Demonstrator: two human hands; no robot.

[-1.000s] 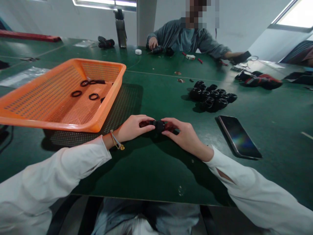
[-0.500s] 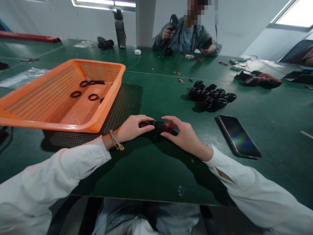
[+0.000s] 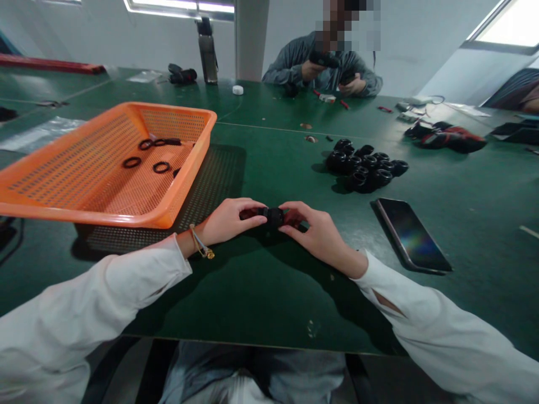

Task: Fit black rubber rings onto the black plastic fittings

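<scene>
A small black cylindrical part (image 3: 275, 217) with a ribbed look lies sideways just above the table, between my two hands. My left hand (image 3: 238, 217) is closed around its left end, thumb in front and fingers behind. At the right end, the thumb and fingertips of my right hand (image 3: 309, 225) pinch the part's edge. My palms hide how far the part reaches into each hand. Left of my hands stands an orange mesh basket (image 3: 168, 217) with several black rings (image 3: 161, 167) in it. Beyond my right hand sits a cluster of black cylindrical pieces (image 3: 368, 163).
A phone (image 3: 415, 235) lies right of my right hand. Farther back are a bottle (image 3: 207, 56), a white cap (image 3: 238, 90) and a black-and-red object (image 3: 448, 136). Across the green table (image 3: 261, 292), another person (image 3: 324, 62) holds dark devices.
My right fingers have closed slightly at the part's right end, and the part looks a little turned. Across the table, the other person has leaned forward and lowered the dark device.
</scene>
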